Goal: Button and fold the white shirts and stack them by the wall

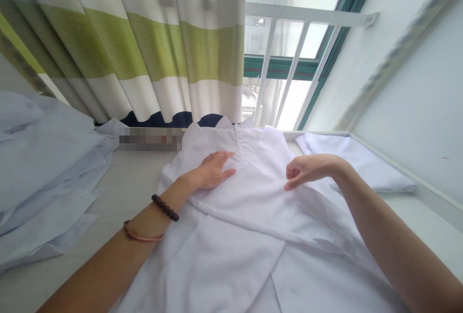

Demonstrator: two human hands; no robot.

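A white shirt [231, 265] lies spread out in front of me, its collar and buttoned neck at the far end. A sleeve [249, 226] runs slantwise across its body. My left hand [215, 169] rests on the upper part of the shirt, fingers stretched out and thumb apart. Over the shirt's right side is my right hand [304, 169], its fingers curled and the thumb apart from them, with no cloth seen in its grip. Whether its thumb touches the fabric I cannot tell.
A heap of white garments [43, 158] lies at the left. At the far right, a folded white garment [354, 163] sits by the raised edge. White rails [304, 14] stand before the window. A striped curtain [152, 47] hangs behind. A blurred patch [150, 139] hides something near the far edge.
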